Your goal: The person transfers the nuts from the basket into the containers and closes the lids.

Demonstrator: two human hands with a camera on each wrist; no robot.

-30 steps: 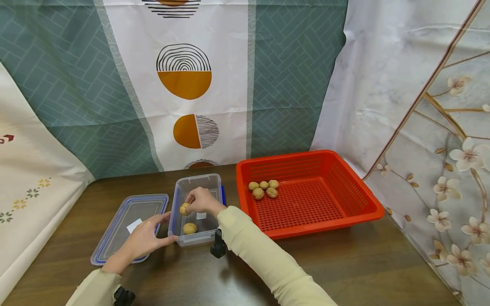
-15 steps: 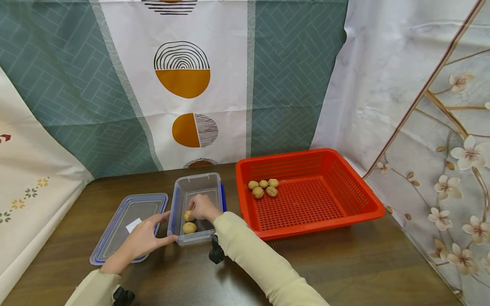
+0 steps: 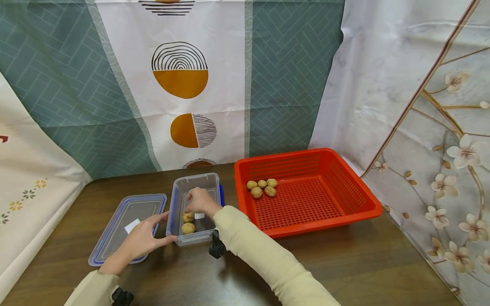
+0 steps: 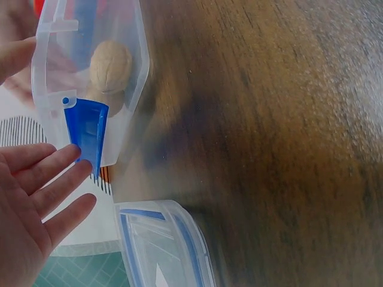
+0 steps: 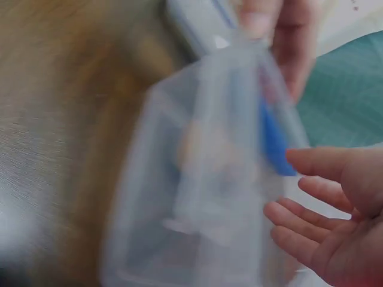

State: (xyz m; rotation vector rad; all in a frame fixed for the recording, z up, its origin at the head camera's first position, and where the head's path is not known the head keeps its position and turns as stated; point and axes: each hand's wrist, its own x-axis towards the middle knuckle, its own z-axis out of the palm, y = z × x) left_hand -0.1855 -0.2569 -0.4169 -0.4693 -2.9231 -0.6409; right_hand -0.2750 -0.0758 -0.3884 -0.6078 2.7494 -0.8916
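Note:
Two walnuts (image 3: 188, 228) lie in the front left part of a clear plastic food container (image 3: 213, 180) with blue clips. My right hand (image 3: 200, 200) hovers over the container, just behind the walnuts, fingers relaxed and holding nothing. Along the container's left side rests my left hand (image 3: 143, 238), thumb at the front corner. In the left wrist view its fingers (image 4: 63, 161) are straight and reach to a hanging blue clip (image 4: 88, 131). One walnut (image 4: 111, 66) shows through the wall there. The right wrist view is blurred, but the right fingers (image 5: 293, 236) show nothing between them.
A clear lid (image 3: 147, 206) with a blue seal and a white paper piece lies left of the container. Right of it stands a red plastic basket (image 3: 306, 229) with several walnuts (image 3: 256, 192) in its left back corner. Patterned cloths (image 3: 291, 76) hang behind the wooden table (image 3: 344, 263).
My right hand has lowered a walnut into the container behind the other one, let go, and lifted back away from it. The left hand has stayed in place.

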